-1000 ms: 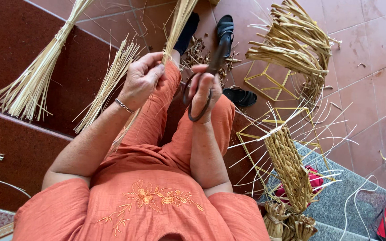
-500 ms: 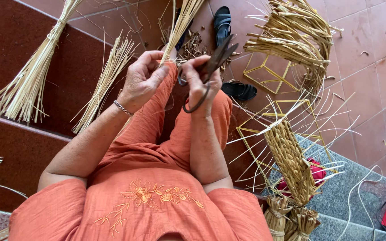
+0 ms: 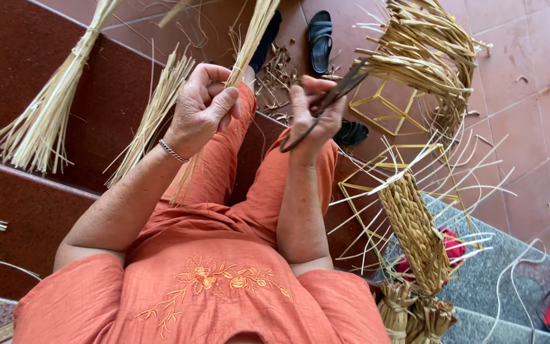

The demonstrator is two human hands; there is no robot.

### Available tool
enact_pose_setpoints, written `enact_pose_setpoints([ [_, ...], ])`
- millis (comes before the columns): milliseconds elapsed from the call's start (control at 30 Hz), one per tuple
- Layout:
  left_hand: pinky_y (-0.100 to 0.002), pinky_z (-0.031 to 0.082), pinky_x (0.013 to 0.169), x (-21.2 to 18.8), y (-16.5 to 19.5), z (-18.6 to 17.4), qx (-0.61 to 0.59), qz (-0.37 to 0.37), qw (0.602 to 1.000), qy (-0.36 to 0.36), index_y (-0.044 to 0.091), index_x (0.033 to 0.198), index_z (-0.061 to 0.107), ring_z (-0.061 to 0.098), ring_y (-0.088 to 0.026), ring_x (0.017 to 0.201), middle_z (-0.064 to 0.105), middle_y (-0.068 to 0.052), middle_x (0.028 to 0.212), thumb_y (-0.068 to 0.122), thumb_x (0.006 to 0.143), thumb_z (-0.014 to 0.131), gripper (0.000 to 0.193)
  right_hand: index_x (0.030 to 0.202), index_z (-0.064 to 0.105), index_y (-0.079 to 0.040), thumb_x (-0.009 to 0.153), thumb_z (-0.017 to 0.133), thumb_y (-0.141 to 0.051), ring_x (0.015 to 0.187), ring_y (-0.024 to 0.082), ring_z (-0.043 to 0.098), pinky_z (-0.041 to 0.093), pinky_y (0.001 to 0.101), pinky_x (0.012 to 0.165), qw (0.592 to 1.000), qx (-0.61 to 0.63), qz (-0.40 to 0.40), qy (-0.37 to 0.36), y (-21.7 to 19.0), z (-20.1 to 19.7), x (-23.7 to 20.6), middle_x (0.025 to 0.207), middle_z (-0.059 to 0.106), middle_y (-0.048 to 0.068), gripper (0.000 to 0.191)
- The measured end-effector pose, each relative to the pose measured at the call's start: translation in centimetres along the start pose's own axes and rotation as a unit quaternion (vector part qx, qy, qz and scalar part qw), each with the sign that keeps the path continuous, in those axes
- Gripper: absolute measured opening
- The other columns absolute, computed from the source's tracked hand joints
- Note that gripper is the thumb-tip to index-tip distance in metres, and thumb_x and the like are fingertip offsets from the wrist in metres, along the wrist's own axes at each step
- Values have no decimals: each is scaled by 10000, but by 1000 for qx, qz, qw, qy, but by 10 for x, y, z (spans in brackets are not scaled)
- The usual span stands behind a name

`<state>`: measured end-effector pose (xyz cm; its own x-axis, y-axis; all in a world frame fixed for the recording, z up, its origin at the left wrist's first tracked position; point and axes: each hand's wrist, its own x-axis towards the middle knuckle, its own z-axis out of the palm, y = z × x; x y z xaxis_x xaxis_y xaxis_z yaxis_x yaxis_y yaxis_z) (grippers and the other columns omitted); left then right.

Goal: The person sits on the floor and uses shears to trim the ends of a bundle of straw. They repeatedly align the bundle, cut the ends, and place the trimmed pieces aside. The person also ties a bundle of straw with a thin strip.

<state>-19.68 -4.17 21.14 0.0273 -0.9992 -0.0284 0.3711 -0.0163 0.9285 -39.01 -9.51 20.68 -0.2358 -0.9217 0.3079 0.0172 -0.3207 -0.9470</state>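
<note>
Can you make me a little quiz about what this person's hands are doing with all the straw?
1. True or false: the left hand grips a bundle of straw.
2. What does the right hand hold? A) a hammer B) dark scissors C) a cup
3. Fill in: the half-woven basket with a yellow frame lies on the person's ____ side.

Key: 1 true. 2 B. 3 right.
</note>
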Motion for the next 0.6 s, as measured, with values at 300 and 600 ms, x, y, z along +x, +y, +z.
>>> enact_pose_setpoints([
  [300, -185, 543, 741, -4, -23, 24, 200, 155, 968, 13, -11, 1114, 598, 618, -12, 869, 693, -27, 942, 15, 1059, 700, 118, 1091, 651, -63, 949, 792, 39, 798, 57, 608, 519, 197, 709, 985, 52, 42, -158, -9, 8, -20, 940, 667, -20, 225],
  [600, -187, 356, 462, 7, -12, 7, 25, 16, 999, 44, 8, 1158, 624, 466, -19, 561, 587, 24, 739, 69, 1112, 549, 107, 1069, 597, -66, 979, 718, 46, 844, 92, 672, 575, 223, 788, 994, 42, 5, -97, 8, 1, -10, 916, 667, -9, 188],
])
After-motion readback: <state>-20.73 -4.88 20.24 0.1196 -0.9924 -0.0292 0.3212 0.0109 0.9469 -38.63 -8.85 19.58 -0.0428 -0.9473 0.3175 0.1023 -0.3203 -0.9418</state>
